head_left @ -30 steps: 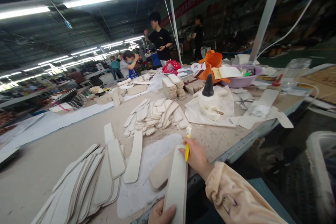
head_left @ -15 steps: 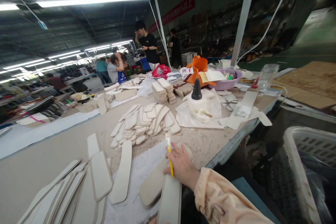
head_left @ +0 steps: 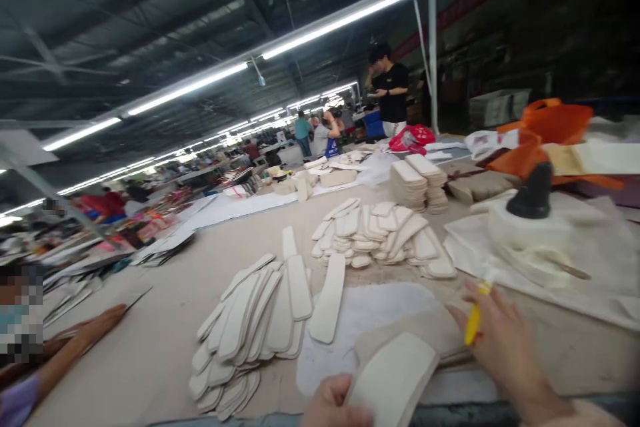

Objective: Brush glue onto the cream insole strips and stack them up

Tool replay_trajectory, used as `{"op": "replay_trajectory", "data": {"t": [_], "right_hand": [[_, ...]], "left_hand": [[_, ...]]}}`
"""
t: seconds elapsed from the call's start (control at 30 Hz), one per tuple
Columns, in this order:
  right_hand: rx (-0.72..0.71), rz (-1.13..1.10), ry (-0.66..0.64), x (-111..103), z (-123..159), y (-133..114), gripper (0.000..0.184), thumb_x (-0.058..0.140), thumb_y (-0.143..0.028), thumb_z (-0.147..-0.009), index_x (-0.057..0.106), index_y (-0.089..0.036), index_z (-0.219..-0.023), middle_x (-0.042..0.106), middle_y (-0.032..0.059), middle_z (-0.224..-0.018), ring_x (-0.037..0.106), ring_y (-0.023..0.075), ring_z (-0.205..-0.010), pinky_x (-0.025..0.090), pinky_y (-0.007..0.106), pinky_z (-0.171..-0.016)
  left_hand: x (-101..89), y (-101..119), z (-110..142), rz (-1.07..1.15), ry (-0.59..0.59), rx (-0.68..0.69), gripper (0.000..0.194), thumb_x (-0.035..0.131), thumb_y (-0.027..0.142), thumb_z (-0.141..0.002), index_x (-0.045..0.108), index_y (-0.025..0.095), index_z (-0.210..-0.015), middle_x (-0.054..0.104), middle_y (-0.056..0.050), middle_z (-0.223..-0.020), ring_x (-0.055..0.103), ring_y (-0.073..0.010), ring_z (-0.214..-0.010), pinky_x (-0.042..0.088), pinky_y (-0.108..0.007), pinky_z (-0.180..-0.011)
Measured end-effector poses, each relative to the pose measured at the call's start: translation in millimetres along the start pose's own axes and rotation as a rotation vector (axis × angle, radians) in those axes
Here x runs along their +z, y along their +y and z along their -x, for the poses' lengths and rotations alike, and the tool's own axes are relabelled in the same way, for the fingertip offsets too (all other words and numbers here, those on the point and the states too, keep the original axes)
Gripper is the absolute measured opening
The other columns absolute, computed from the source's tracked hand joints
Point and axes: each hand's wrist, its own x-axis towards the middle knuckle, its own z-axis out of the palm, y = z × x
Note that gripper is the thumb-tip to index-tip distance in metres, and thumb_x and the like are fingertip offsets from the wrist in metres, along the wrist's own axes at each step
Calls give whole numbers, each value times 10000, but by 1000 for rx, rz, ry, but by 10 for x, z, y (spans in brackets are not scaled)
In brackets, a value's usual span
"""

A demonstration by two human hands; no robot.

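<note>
1. Left hand (head_left: 337,405) grips a white panel (head_left: 395,373) by its near end, at the table's (head_left: 160,340) near edge.
2. Right hand (head_left: 507,340) grips a yellow brush (head_left: 473,324), right of the panel.
3. A heap (head_left: 377,233) of smaller pieces lies beyond.

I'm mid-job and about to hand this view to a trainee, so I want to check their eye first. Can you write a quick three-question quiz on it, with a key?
1. Which of the wearer's hands holds the yellow tool?
2. True or false: the wearer's left hand is empty.
3. What colour is the cone on top of the white container? A: red; B: black; C: green.

Key:
1. The right hand.
2. False: the left hand grips a pale panel.
3. B, black.
</note>
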Motion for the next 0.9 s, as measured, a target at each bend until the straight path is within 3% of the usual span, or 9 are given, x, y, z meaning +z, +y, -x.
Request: {"op": "replay_trajectory", "data": {"t": [0.07,0.17,0.27,0.37,0.53,0.67,0.73,0.8,0.9], "right_hand": [[-17,-50,24,-27,-9,49,382,411,-574,-824,523,-221,-921,625,152,-1180,572,366,-1058,399,544,-880],[-49,-107,22,-33,26,71,420,400,-614,-813,506,-224,-923,633,156,-1153,609,359,-969,425,531,-840],[-49,-149,20,-16,102,51,406,405,-599,-826,497,-220,-940,640,138,-1138,615,343,-974,425,525,-861],[-52,-175,-1,-5,155,32,353,443,-540,-842,491,-219,-982,635,128,-1150,624,316,-986,404,530,-913],[-13,-182,-11,-30,180,-4,336,459,-469,-855,506,-238,-1094,669,106,-1005,645,309,-933,396,554,-933],[-13,-183,-46,-49,201,-47,357,463,-432,-873,484,-235,-1170,661,102,-1015,626,308,-984,373,566,-963],[-12,-188,-58,-64,206,-73,354,469,-432,-878,484,-230,-1169,655,99,-1019,621,299,-991,375,558,-968],[1,-202,-71,-93,196,-106,345,460,-423,-889,487,-220,-1168,652,92,-989,620,284,-982,379,540,-973],[27,-246,-81,-159,156,-162,319,442,-389,-902,495,-201,-1154,645,93,-960,619,265,-964,406,498,-958]], "left_hand": [[-42,351,139,56,28,111,414,837,345,-531,720,107,-849,695,-64,-682,594,-124,-555,413,-210,-525],[-243,923,283,-21,205,305,423,801,310,-583,697,103,-937,705,-80,-748,617,-141,-618,456,-220,-568],[-620,1405,351,-114,353,387,451,760,306,-642,652,130,-1044,710,-82,-838,645,-170,-704,496,-249,-627],[-1083,1661,359,-179,510,428,412,736,277,-665,624,162,-1045,703,-43,-865,639,-144,-740,503,-233,-685],[-1773,1622,335,-317,790,290,241,694,232,-653,621,148,-866,665,-10,-683,608,-137,-607,498,-239,-588],[-2112,1556,379,-510,989,127,270,723,347,-565,611,151,-714,633,-69,-616,648,-307,-668,525,-421,-618],[-2195,1561,406,-685,1086,125,298,726,369,-519,599,160,-688,639,-119,-673,635,-439,-823,491,-569,-729],[-2194,1541,401,-1010,1171,240,347,700,414,-538,613,147,-743,655,-186,-828,574,-522,-974,407,-674,-830],[-1966,1354,276,-1464,1132,511,473,619,501,-655,630,126,-943,607,-210,-1141,500,-474,-1154,349,-641,-971]]}}
